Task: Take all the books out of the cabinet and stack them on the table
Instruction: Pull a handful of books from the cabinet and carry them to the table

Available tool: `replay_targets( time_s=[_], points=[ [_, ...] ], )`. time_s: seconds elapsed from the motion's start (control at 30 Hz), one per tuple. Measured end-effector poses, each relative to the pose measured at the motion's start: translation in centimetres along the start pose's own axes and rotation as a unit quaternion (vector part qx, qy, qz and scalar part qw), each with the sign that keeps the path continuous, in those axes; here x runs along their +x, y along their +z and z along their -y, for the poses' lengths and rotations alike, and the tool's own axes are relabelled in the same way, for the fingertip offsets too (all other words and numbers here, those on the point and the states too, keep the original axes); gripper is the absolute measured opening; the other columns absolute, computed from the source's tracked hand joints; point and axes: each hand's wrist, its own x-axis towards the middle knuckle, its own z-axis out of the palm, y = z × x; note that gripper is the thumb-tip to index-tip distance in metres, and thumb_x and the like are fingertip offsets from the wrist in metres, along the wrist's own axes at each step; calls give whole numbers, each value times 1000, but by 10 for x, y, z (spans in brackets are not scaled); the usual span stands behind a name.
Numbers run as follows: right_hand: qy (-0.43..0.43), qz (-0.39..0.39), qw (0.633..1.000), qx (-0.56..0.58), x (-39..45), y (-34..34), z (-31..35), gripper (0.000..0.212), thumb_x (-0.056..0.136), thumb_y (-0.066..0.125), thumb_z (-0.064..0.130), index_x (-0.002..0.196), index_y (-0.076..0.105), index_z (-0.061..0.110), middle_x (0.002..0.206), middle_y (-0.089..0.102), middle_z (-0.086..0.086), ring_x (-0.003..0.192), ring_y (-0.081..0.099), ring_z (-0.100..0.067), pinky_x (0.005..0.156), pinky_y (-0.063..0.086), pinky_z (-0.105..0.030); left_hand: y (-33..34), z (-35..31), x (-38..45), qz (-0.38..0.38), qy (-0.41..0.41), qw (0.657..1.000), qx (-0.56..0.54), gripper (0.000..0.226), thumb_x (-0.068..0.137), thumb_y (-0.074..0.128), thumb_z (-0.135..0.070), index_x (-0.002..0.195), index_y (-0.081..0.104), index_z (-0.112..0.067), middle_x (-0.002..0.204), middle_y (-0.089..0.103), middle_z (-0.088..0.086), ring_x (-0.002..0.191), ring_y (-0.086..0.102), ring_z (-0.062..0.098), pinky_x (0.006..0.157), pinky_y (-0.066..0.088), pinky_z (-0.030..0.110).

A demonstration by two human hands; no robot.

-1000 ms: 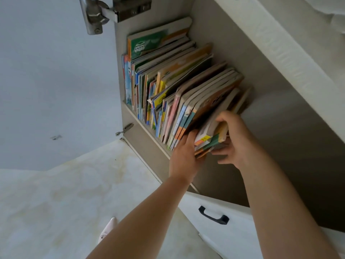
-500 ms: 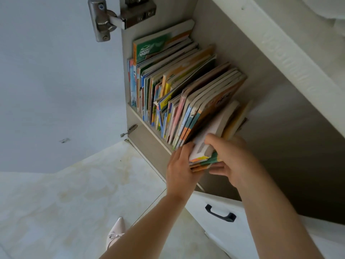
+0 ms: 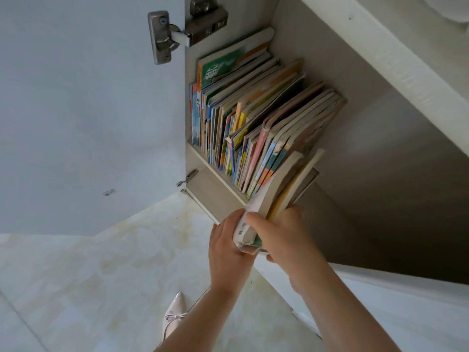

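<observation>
we grip a small bundle of thin paperback books [image 3: 276, 196], three or four, both our hands clamped on its lower end: left hand [image 3: 225, 247] underneath, right hand [image 3: 279, 237] on top. it tilts halfway past the beige cabinet shelf's front edge [image 3: 215, 171]. beside it leans one crowded row of colourful upright books [image 3: 243, 118]; bare shelf lies open to the right.
</observation>
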Motion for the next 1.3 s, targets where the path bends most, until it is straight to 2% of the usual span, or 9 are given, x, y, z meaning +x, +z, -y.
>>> replay_targets(
  time_s=[0.17, 0.3, 0.43, 0.53, 0.63, 0.87, 1.03, 1.17, 1.3],
  points=[
    [42, 111, 989, 88, 4, -31, -2, 48, 88, 44, 60, 120, 46, 24, 113, 66, -1, 103, 65, -18, 85, 53, -35, -10, 19, 8, 1, -31, 999, -36, 49, 70, 79, -28, 113, 60, -38, 96, 69, -15, 85, 64, 14, 75, 54, 41],
    [27, 31, 991, 131, 26, -57, -15, 18, 97, 52, 22, 114, 55, 20, 111, 68, -4, 94, 69, -17, 86, 55, -40, -22, 36, 10, 13, -105, 990, -88, 39, 67, 86, -24, 101, 70, -32, 77, 69, -9, 70, 63, 17, 60, 57, 35],
    [9, -3, 993, 116, 61, -58, -31, 86, 81, 67, -7, 141, 30, 41, 117, 52, 0, 104, 57, -20, 81, 59, -45, -39, 32, 17, 36, -75, 990, -115, 59, 68, 85, -5, 97, 67, -52, 87, 72, -19, 79, 68, 6, 70, 57, 26],
    [-74, 9, 995, -63, 79, -48, -39, 95, 76, 78, 11, 147, 21, 40, 129, 50, 1, 121, 49, -24, 93, 53, -52, -47, 35, 24, 61, -66, 987, -134, 47, 66, 84, -22, 94, 66, -55, 88, 72, -10, 80, 67, 11, 74, 58, 37],
    [-133, -2, 985, -107, 98, -39, -50, 88, 64, 83, 33, 139, 38, 32, 132, 54, 1, 125, 49, -27, 102, 47, -52, -51, 42, 28, 76, -52, 986, -137, 42, 64, 79, -40, 103, 66, -52, 95, 73, -8, 90, 69, 14, 77, 60, 38],
    [-209, 36, 974, -83, 103, -35, -57, 67, 72, 81, 12, 112, 42, 48, 119, 55, 11, 108, 55, 4, 88, 49, -12, -63, 54, 49, 129, -83, 977, -145, 36, 60, 81, -38, 94, 71, -43, 91, 74, 4, 86, 70, 23, 76, 58, 53],
    [-245, 54, 967, -45, 107, -28, -63, 67, 73, 78, 3, 125, 44, 30, 113, 58, 19, 103, 54, 21, 81, 47, -3, -66, 62, 64, 159, -99, 971, -148, 41, 57, 82, -34, 97, 73, -32, 94, 74, 5, 90, 71, 23, 78, 60, 46],
    [-256, 48, 965, -41, 114, -26, -63, 68, 72, 82, 11, 130, 48, 17, 119, 62, 10, 113, 58, 6, 89, 51, -15, -66, 64, 70, 165, -92, 974, -128, 51, 57, 85, -32, 106, 70, -24, 98, 75, -3, 93, 71, 15, 80, 60, 37],
    [-238, 52, 968, -65, 128, -26, -70, 71, 60, 83, 30, 125, 54, 20, 118, 66, 1, 114, 62, -16, 94, 54, -44, -69, 66, 79, 166, -93, 974, -123, 57, 54, 86, -35, 108, 67, -30, 101, 74, -12, 97, 69, 7, 80, 56, 24]
  ],
)
